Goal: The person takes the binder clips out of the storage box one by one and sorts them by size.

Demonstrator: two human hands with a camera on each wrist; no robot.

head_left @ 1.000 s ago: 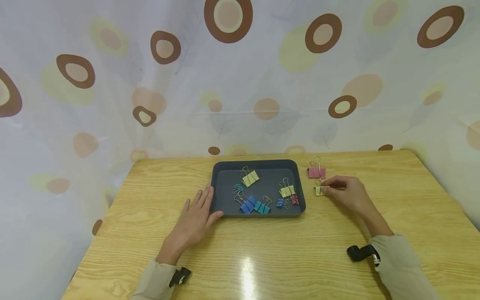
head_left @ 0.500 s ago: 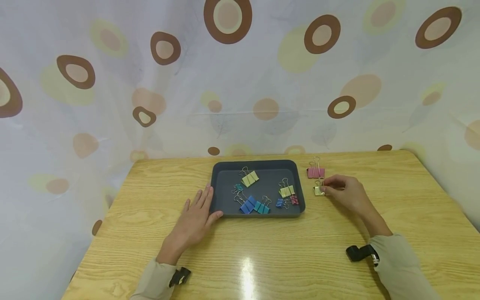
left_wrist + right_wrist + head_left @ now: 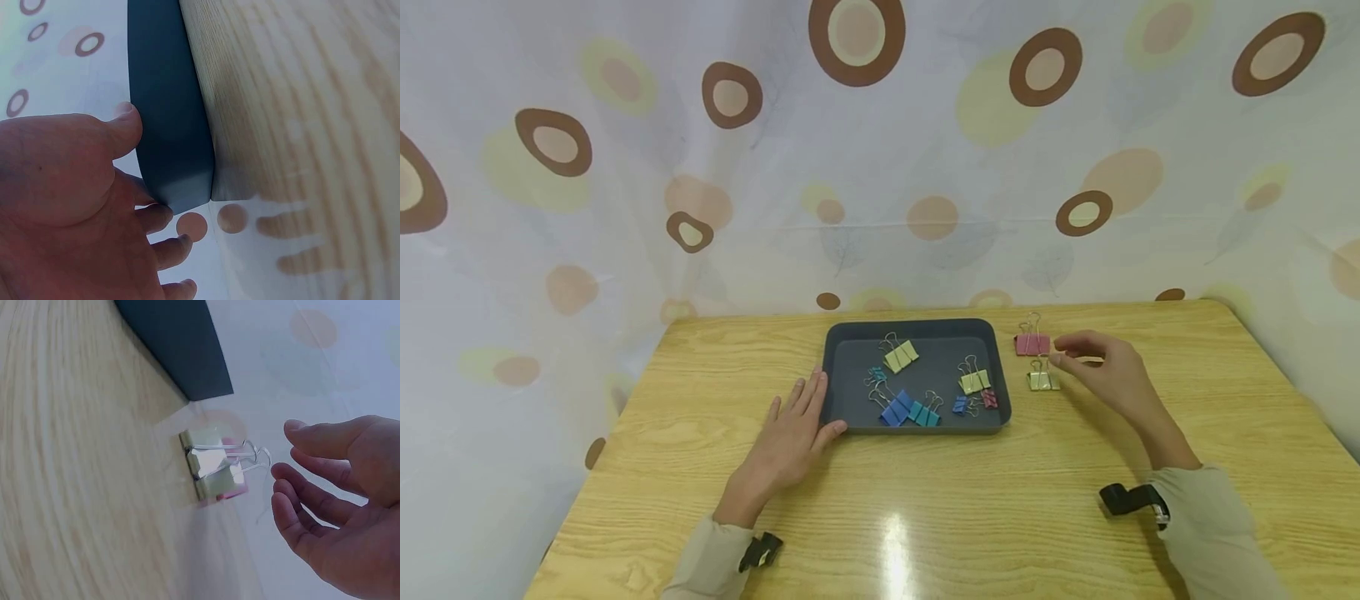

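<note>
My left hand [image 3: 784, 443] lies at the left side of the dark grey tray [image 3: 936, 342], fingers straight and the thumb at its near left corner. In the left wrist view, thumb and fingertips touch the tray wall [image 3: 170, 106]. To the right of the tray, a yellow binder clip [image 3: 1042, 382] stands on the table, its wire handles pointing up. Just behind it is a larger pink binder clip [image 3: 1032, 344]. My right hand [image 3: 1108, 377] hovers beside these two, thumb and fingers apart around nothing. From the right wrist, the yellow clip [image 3: 212, 464] partly hides the pink one.
Inside the tray are several binder clips: two yellow [image 3: 900, 357], a large blue one [image 3: 897, 409], a teal one [image 3: 925, 414], and small teal, blue and red ones. A patterned cloth [image 3: 880, 267] hangs behind the wooden table [image 3: 970, 508].
My right hand has let go of the yellow binder clip and risen slightly up and right from it. The clip stays in front of the pink one. My left hand has not moved.
</note>
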